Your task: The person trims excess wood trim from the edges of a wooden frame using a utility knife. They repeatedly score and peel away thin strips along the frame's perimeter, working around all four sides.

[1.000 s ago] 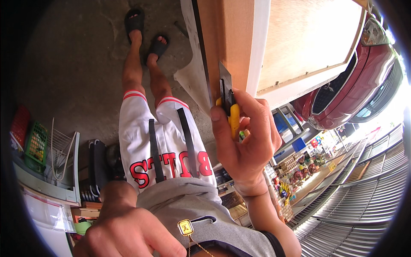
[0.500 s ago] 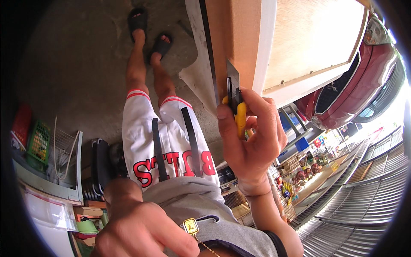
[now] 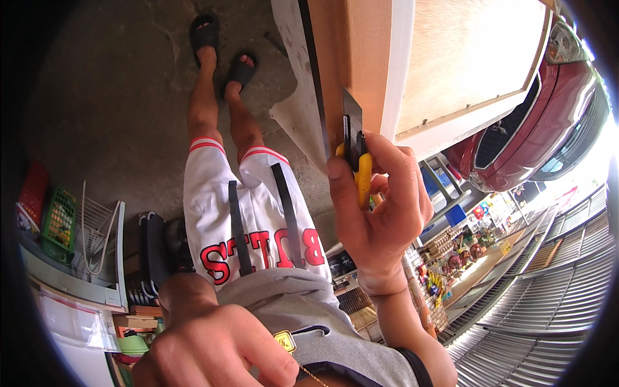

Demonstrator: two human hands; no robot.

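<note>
My right hand (image 3: 380, 206) grips a yellow-and-black hand tool (image 3: 361, 174) with a flat metal blade. The blade lies against, or just in front of, the orange-brown wooden edge (image 3: 367, 51) of a pale-faced panel (image 3: 471, 58); contact is hard to judge. Low in the picture, my left hand (image 3: 213, 342) is closed with curled fingers, close to my body near a gold pendant (image 3: 284, 342); whatever it may hold is hidden.
My sandalled feet stand on concrete (image 3: 116, 97). A wire rack (image 3: 97, 238) and green basket (image 3: 59, 226) are at left. A red car (image 3: 529, 129), a cluttered display of small goods (image 3: 451, 264) and slatted metal shutters (image 3: 529, 309) are at right.
Compared with a second ago, both my hands, the tool and the panel sit slightly further right in the picture. Over the last half second they have barely moved, and both grips look the same.
</note>
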